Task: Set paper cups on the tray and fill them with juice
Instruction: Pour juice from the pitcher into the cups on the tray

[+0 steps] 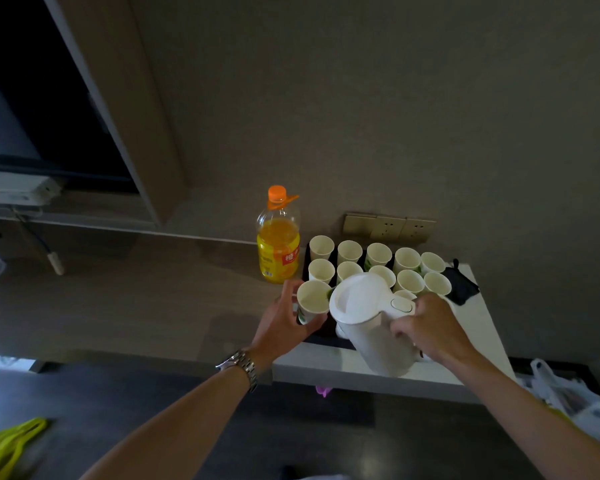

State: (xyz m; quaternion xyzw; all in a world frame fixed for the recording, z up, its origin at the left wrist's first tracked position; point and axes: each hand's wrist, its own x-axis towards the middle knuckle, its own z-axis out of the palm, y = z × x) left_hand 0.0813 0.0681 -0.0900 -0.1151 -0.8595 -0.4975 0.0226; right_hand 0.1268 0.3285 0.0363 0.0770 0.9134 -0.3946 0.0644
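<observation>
**Kettle held over a tray of paper cups**

A grey-brown wall (361, 98) backs a long desk (136, 306), with a white shelf (482, 323) at its right end carrying the dark tray (321, 332). Just left of the tray stands an orange juice bottle (278, 242), upright, cap on. Wall sockets (388, 227) sit right behind the tray. On the tray, paper cups (378, 256) stand in rows, mouths up. Over the tray's near edge a white kettle (368, 317) tilts, spout toward the left. The right hand (430, 332) grips its handle, fingers curled around it. At the tray's near left corner the left hand (286, 318), watch (241, 367) on its wrist, wraps its fingers round one upright cup (312, 299).
</observation>
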